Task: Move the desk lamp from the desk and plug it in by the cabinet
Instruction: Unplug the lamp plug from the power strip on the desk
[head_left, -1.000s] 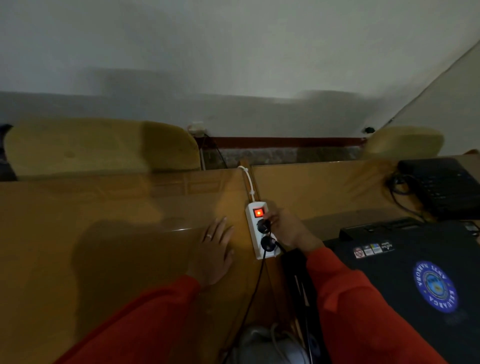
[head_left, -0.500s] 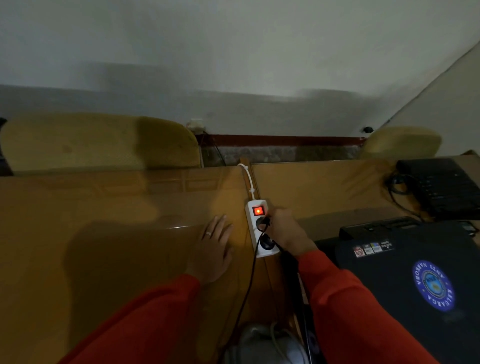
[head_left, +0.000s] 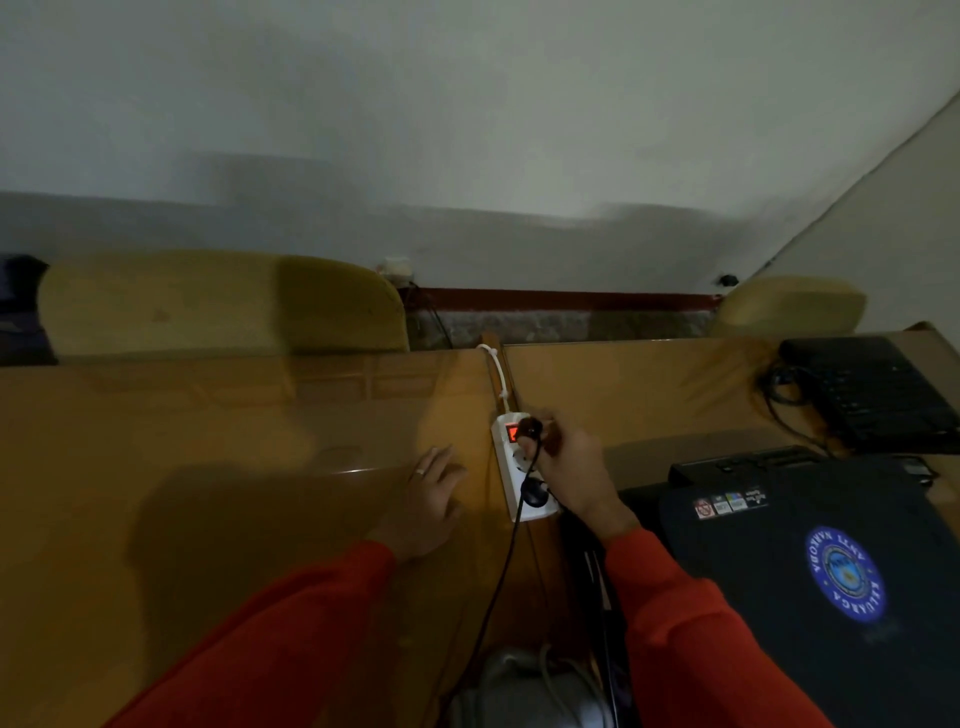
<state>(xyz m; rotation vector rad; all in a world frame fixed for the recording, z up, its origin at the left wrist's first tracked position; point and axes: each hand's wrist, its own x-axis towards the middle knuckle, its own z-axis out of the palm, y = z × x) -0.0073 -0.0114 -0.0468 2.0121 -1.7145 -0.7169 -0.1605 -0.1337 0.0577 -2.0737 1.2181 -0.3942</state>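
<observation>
A white power strip (head_left: 511, 470) with a lit red switch lies on the wooden desk (head_left: 234, 441) between two desktops. My right hand (head_left: 569, 470) holds a black plug (head_left: 530, 428) lifted just above the strip, over the red switch. Its black cord (head_left: 506, 551) hangs down toward the near desk edge. The middle socket is bare, and a second black plug (head_left: 532, 496) sits in the nearest socket. My left hand (head_left: 428, 499) rests flat on the desk, left of the strip, fingers spread. The lamp itself is not in view.
A black laptop bag (head_left: 810, 582) with a blue round emblem lies at right. A black keyboard (head_left: 878, 392) with cables sits at the far right. Two yellow chair backs (head_left: 223, 304) stand behind the desks, below the wall. A white cable (head_left: 496, 371) runs from the strip backward.
My right hand has pulled the black plug up out of the middle socket and lifted it over the red switch. My left hand stays flat on the desk.
</observation>
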